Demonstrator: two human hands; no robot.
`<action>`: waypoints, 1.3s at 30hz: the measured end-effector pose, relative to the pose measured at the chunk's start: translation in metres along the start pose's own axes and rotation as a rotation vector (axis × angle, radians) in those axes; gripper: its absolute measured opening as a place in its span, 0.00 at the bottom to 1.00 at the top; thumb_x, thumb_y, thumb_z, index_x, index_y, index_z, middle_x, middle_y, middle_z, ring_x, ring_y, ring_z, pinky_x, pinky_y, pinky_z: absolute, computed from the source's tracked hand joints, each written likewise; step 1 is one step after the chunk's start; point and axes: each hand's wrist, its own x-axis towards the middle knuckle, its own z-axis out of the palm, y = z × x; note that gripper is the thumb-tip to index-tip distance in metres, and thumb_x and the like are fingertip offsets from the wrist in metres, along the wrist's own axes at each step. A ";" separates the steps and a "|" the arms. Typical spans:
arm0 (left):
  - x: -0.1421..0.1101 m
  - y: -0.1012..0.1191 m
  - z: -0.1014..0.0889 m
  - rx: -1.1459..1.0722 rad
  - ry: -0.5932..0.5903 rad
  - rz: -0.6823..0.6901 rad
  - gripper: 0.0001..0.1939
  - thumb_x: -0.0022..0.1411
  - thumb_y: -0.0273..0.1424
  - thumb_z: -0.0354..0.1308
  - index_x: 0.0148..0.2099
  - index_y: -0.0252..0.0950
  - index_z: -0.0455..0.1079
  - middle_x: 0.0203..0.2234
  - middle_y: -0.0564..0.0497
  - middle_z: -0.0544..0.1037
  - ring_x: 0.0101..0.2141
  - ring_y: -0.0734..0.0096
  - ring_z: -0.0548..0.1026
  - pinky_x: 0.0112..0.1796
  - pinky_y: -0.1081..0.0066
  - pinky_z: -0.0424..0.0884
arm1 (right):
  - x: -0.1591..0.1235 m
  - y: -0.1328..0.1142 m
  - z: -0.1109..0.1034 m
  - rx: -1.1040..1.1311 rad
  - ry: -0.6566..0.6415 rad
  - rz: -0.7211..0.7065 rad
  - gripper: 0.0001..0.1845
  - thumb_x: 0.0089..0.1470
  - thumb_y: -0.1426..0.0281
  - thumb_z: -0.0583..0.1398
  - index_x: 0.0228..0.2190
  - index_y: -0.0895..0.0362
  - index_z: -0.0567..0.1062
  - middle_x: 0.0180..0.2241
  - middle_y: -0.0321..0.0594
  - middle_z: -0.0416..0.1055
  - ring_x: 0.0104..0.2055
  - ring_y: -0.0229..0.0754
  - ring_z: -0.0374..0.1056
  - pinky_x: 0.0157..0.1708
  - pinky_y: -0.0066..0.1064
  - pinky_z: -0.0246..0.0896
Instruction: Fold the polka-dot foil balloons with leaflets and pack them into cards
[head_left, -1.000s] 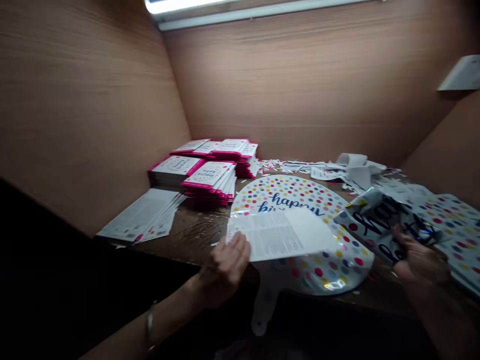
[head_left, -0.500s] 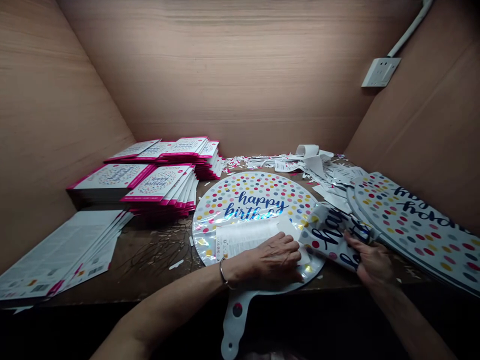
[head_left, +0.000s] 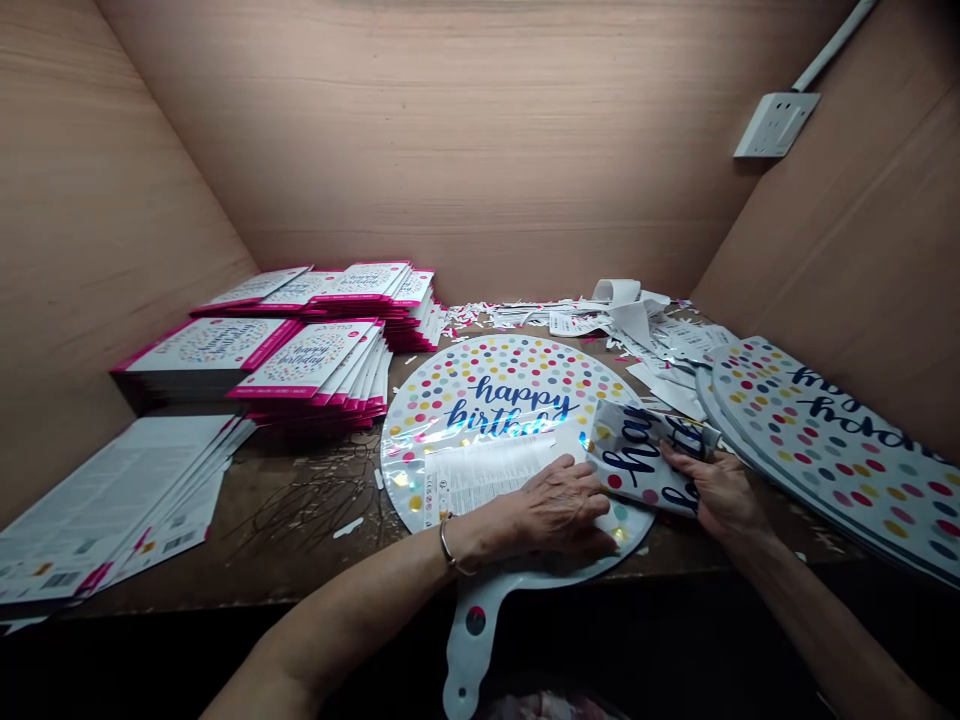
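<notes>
A flat round foil balloon (head_left: pixel 495 385) with coloured dots and "happy birthday" lies on the table in front of me, its tail hanging over the near edge. A white printed card (head_left: pixel 484 468) rests on its lower half. My left hand (head_left: pixel 559 505) lies flat on the card's right end, fingers stretched out, pressing it down. My right hand (head_left: pixel 709 490) grips a folded balloon (head_left: pixel 645 455) of the same print at the flat balloon's right rim, and this folded piece touches the card's right edge.
Stacks of pink-edged packaged cards (head_left: pixel 300 360) stand at the back left. White printed sheets (head_left: pixel 112 500) fan out at the near left. A pile of flat dotted balloons (head_left: pixel 832 440) lies at the right. Paper scraps (head_left: pixel 622 315) litter the back. A wall socket (head_left: pixel 776 125) sits upper right.
My view swung right and settled. My left hand laid the card down onto the flat balloon and now presses it. My right hand brought the folded balloon leftward up to the card.
</notes>
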 end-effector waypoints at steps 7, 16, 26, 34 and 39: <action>-0.003 0.002 0.000 -0.015 0.012 -0.050 0.22 0.58 0.50 0.50 0.29 0.35 0.67 0.26 0.49 0.66 0.29 0.68 0.64 0.36 0.64 0.56 | 0.000 -0.002 0.002 0.008 -0.014 0.093 0.17 0.25 0.68 0.71 0.23 0.57 0.76 0.24 0.38 0.75 0.29 0.47 0.72 0.31 0.37 0.70; 0.000 -0.001 -0.004 -0.018 -0.009 -0.003 0.19 0.58 0.46 0.52 0.28 0.34 0.65 0.26 0.49 0.68 0.31 0.68 0.64 0.35 0.66 0.56 | 0.001 -0.004 0.003 0.019 0.002 0.099 0.18 0.22 0.68 0.72 0.22 0.57 0.76 0.25 0.36 0.75 0.30 0.44 0.72 0.33 0.34 0.70; -0.002 0.000 0.000 -0.061 0.001 -0.028 0.20 0.58 0.47 0.51 0.28 0.35 0.65 0.26 0.50 0.68 0.29 0.70 0.64 0.36 0.66 0.56 | 0.001 -0.002 0.000 0.008 -0.036 0.092 0.20 0.23 0.67 0.72 0.26 0.57 0.76 0.26 0.37 0.76 0.29 0.47 0.72 0.30 0.37 0.70; -0.002 -0.003 -0.011 -0.105 -0.005 0.034 0.18 0.59 0.45 0.53 0.29 0.34 0.64 0.28 0.50 0.67 0.33 0.69 0.62 0.39 0.68 0.57 | 0.002 0.001 -0.001 -0.008 -0.041 0.077 0.17 0.26 0.67 0.71 0.25 0.56 0.76 0.26 0.38 0.76 0.30 0.47 0.72 0.31 0.37 0.70; -0.002 0.000 -0.011 -0.118 -0.030 0.025 0.17 0.59 0.45 0.51 0.28 0.35 0.63 0.25 0.51 0.66 0.32 0.69 0.63 0.41 0.67 0.57 | 0.001 0.001 -0.002 -0.005 -0.033 0.119 0.18 0.26 0.66 0.71 0.25 0.57 0.77 0.26 0.39 0.76 0.28 0.45 0.71 0.28 0.34 0.70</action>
